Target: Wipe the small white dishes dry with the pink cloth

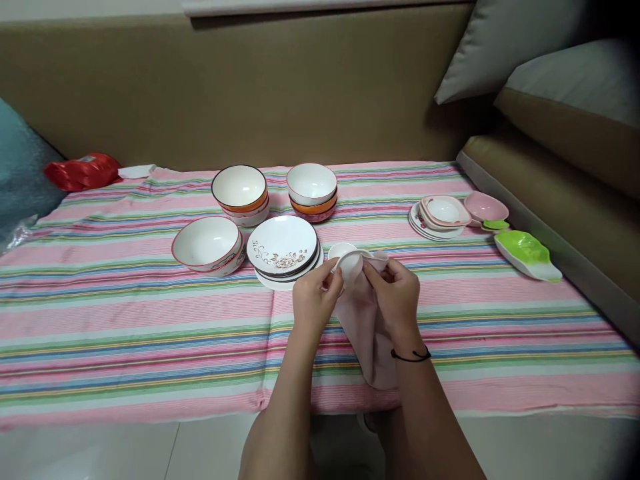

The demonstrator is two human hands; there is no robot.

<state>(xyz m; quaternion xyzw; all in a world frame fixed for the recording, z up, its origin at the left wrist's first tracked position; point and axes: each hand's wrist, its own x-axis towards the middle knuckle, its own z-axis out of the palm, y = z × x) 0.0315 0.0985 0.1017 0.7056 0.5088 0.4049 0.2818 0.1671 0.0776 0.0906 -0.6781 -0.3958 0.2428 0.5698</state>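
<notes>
My left hand (313,297) pinches a small white piece, which looks like a soup spoon (351,268), by its left edge. Fingers of my right hand (401,293) are closed on a pale pink cloth (367,327), pressed against the spoon's right side. The cloth hangs down between my wrists onto the striped tablecloth. Just behind my fingers lies a small white dish (341,249), partly hidden by them. Left of my left hand is a stack of plates (283,243), the top one white with a brown flower pattern.
Bowl stacks stand at the back left (240,187), back centre (313,183) and left (206,243). On the right are small pink-rimmed dishes (445,212), a pink bowl (485,205) and a green leaf-shaped dish (525,250). A red bundle (84,172) lies far left. A sofa back (250,93) rises behind.
</notes>
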